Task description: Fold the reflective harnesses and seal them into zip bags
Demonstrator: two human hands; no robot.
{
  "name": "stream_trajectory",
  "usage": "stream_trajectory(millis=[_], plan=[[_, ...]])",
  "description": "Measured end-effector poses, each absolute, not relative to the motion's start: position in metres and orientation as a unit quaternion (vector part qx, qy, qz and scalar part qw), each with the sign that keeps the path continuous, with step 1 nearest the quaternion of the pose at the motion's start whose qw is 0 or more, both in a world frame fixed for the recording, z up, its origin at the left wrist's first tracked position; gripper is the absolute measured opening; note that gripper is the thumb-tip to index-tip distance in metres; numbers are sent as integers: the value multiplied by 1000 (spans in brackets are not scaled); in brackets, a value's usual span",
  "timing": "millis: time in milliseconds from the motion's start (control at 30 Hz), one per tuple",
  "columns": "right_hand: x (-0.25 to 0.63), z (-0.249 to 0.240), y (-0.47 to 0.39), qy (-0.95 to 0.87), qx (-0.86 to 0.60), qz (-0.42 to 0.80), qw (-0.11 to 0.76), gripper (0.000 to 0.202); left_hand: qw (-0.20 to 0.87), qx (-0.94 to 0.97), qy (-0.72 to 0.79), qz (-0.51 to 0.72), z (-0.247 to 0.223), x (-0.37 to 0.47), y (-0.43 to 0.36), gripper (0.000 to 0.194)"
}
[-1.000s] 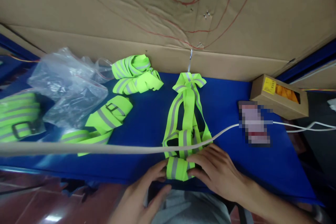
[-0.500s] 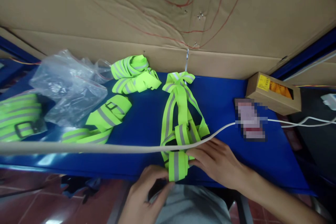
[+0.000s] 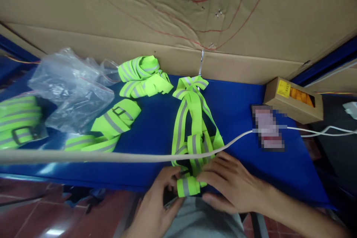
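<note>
Left hand curled, pinching rolled neon strap, right hand palm-down, half-open against its other end

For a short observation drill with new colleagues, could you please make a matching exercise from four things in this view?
Things:
1. Cardboard box
2. Plastic bags
3. Cable
4. Rolled strap section

Descriptions:
A. White
B. Between the left hand and the right hand
C. Bears a yellow label
D. Clear, see-through

Right pairs: 1-C, 2-D, 3-A, 4-B
</note>
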State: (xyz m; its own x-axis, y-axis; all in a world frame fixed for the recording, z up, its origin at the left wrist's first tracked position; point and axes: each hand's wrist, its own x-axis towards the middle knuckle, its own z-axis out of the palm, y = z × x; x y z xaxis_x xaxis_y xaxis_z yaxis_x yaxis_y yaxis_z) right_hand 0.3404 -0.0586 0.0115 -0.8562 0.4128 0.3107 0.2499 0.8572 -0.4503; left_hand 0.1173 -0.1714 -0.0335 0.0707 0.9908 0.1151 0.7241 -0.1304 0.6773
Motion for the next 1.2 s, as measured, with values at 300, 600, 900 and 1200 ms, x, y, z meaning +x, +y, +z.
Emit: stream_trajectory(millis=[300,600,900,1200], plan=[[342,10,-69,-965,-120,94,213,13,307,747,534,251,-19,87,-166,53],[347,14,-62,-957,-147,213,130,27,161,935,288,134,-8,124,-55,64],[355,15,-59,-941,-148,294,82,24,112,947,245,177,-14,136,-12,44],[358,10,-58,-930,-147,329,71,26,110,956,237,135,-23,131,24,50]])
